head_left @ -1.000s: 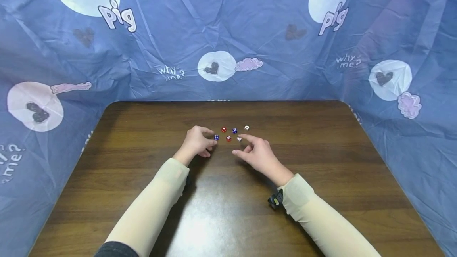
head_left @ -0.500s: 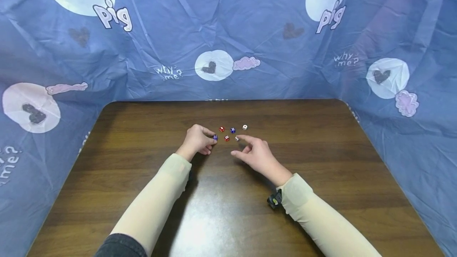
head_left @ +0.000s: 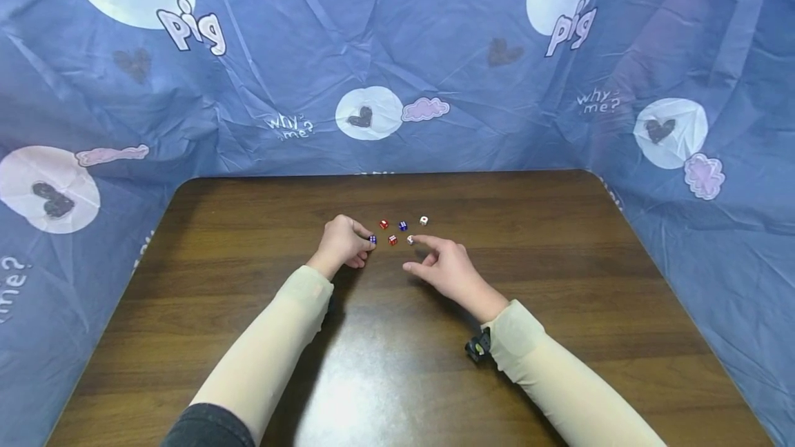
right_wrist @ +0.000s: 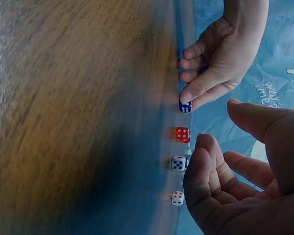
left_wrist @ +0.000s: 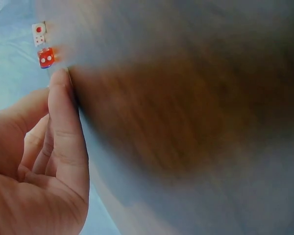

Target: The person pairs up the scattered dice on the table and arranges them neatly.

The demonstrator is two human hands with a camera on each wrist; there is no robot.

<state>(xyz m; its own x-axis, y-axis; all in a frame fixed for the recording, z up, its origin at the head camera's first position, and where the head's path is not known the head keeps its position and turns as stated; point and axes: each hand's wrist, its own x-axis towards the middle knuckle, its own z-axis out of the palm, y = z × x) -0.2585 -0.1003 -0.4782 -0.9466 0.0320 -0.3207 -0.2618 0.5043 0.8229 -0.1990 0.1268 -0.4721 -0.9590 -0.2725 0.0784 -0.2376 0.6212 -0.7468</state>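
Observation:
At the far middle of the table, my left hand (head_left: 341, 243) pinches a blue die (head_left: 373, 240) between thumb and index finger. The right wrist view shows this blue die (right_wrist: 185, 106) under the thumb; in the left wrist view the fingers hide it. A red die (head_left: 393, 240) and a white die (head_left: 410, 240) continue the front row. My right hand (head_left: 452, 269) has its index fingertip at the white die; whether it touches is unclear. Its thumb stands apart, and nothing is held. Behind sit a red die (head_left: 384, 224), a blue die (head_left: 402, 225) and a white die (head_left: 424, 221).
The brown wooden table (head_left: 534, 226) reaches back to a blue printed cloth (head_left: 484, 136) hanging around its far and side edges. A dark wrist device (head_left: 478, 346) is worn at the right cuff.
The head view has shifted slightly. My left thumb and index finger have drawn closer together on the blue die. The right index fingertip has shifted slightly rightward relative to the white die.

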